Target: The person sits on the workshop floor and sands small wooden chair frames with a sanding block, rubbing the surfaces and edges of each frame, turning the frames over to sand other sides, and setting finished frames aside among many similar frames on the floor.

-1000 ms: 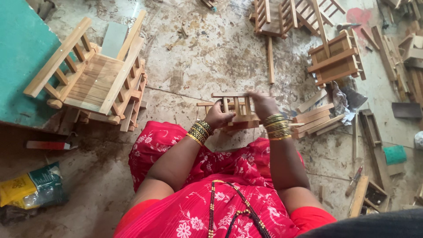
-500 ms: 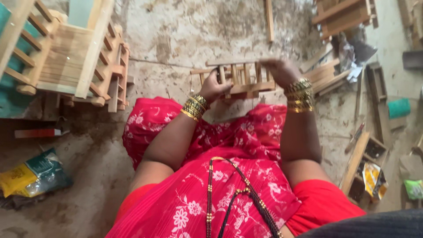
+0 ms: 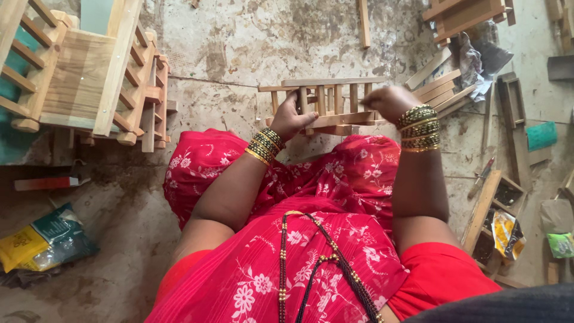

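Concrete floor (image 3: 251,42) carries scattered wooden parts. Left hand (image 3: 293,118) and right hand (image 3: 388,101) each close on an end of the slatted wooden frame (image 3: 329,104), held above the lap. Step in hand: assembly; next move likely requires steady alignment.

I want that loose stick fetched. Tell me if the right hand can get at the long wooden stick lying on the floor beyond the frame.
Probably not right now: the right hand is closed on the small wooden frame, and the long wooden stick lies apart on the floor beyond it. Nothing else blocks the way.
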{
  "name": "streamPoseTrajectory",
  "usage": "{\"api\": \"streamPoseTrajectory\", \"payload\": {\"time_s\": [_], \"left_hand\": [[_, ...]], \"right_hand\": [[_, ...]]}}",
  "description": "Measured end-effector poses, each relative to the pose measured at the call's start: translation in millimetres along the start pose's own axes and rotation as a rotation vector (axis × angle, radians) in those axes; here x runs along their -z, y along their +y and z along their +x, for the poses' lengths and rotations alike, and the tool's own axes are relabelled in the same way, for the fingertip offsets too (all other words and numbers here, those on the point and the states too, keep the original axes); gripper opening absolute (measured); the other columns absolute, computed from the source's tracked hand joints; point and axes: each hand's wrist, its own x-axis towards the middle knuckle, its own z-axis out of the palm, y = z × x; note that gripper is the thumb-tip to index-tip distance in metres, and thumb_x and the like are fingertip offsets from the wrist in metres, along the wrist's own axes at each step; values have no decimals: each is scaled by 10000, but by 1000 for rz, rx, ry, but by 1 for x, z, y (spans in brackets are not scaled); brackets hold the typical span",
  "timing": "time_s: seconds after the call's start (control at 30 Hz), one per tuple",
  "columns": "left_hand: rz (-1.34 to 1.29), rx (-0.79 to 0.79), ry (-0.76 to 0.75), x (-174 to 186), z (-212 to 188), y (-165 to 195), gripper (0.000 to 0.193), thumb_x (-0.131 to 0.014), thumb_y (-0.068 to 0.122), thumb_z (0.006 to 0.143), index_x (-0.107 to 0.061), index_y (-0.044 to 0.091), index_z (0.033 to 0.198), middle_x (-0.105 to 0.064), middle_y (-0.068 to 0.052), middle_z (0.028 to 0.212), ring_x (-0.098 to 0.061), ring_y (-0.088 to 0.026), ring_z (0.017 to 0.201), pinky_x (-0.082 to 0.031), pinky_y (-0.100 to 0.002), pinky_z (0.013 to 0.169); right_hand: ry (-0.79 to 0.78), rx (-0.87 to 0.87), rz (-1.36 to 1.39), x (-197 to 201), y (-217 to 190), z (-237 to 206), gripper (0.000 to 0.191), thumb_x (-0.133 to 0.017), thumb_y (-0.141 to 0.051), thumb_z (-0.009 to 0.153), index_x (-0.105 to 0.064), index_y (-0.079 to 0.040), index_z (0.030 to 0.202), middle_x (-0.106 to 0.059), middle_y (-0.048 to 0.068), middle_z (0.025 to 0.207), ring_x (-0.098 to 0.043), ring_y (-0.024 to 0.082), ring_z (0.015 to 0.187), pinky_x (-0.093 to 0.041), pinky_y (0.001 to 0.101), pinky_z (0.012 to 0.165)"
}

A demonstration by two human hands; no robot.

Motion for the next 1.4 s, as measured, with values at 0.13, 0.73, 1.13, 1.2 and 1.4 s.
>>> {"api": "streamPoseTrajectory", "payload": {"time_s": [0.13,0.73,1.13,1.2,1.4], "left_hand": [[23,54,6,0,-1,3,694,-804,159,848,-453,-58,1405,-678,-154,1237,-699,-206,1093,-592,-335,960],[-111,15,100,10,19,-21,611,-821,133,845,-516,-55,1340,-703,-110,1198,-700,-154,1055,-602,-307,899],[-121,89,115,10,20,-17,587,-809,134,845,-515,-60,1313,-702,-138,1222,-713,-177,1049,-622,-326,881],[-92,101,106,10,18,-14,595,-810,144,842,-515,-54,1320,-706,-144,1210,-717,-183,1037,-627,-326,870],[-58,31,52,9,14,-7,627,-812,165,861,-498,-39,1364,-694,-149,1212,-694,-176,1044,-598,-318,862]], "right_hand": [[352,-152,-148,-36,-6,33,350,-516,-151,1016,-720,-214,1294,-750,108,1195,-663,349,1100,-592,440,865],[540,437,233,-75,-13,-7,284,-585,-138,1027,-694,-138,1290,-750,161,1061,-743,295,914,-610,405,766],[650,356,-69,-108,10,17,309,-443,-67,1054,-692,-149,1220,-786,82,1127,-773,237,965,-355,548,1160],[575,177,22,-109,6,18,321,-399,-64,1112,-647,-130,1304,-746,114,1185,-753,256,1015,-456,437,1104],[787,284,-155,-108,2,14,346,-460,-26,1027,-691,-122,1267,-749,158,1138,-682,345,1203,-287,551,1210]]}}
